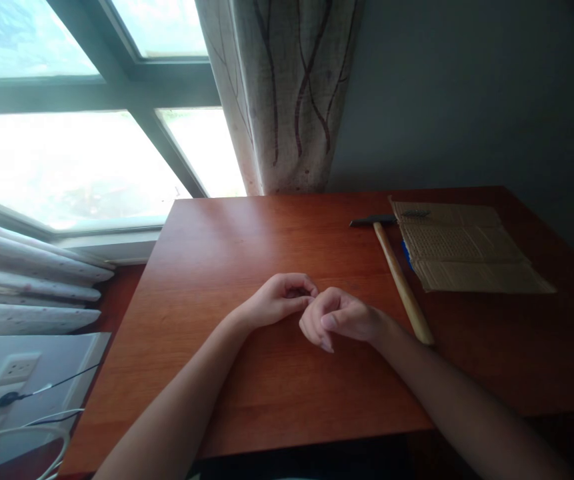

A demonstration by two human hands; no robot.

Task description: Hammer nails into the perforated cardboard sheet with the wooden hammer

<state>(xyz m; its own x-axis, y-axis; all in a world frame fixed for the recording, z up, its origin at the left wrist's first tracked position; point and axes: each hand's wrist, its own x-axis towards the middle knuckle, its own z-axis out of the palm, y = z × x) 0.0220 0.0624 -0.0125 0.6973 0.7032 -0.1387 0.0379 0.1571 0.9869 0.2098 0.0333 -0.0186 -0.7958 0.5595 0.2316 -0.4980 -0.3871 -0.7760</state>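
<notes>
My left hand (283,298) rests over the wooden table, its fingers curled in towards the thumb. Between them a dark gap shows, and nothing is visible in it. Its fingertips meet or nearly meet the knuckles of my right hand (337,317), which partly cover them. The right hand is loosely closed, thumb laid against the bent forefinger, with no object showing. Right of it lies a hammer (403,283) with a pale wooden handle and a dark metal head pointing away from me. Neither hand touches the hammer.
A piece of corrugated cardboard (471,250) lies at the table's right, with small metal pieces (415,213), perhaps nails, on it and something blue (407,255) under its left edge. The reddish table (191,267) adjoins a window and curtain (287,100). Sockets with cables (9,398) sit lower left.
</notes>
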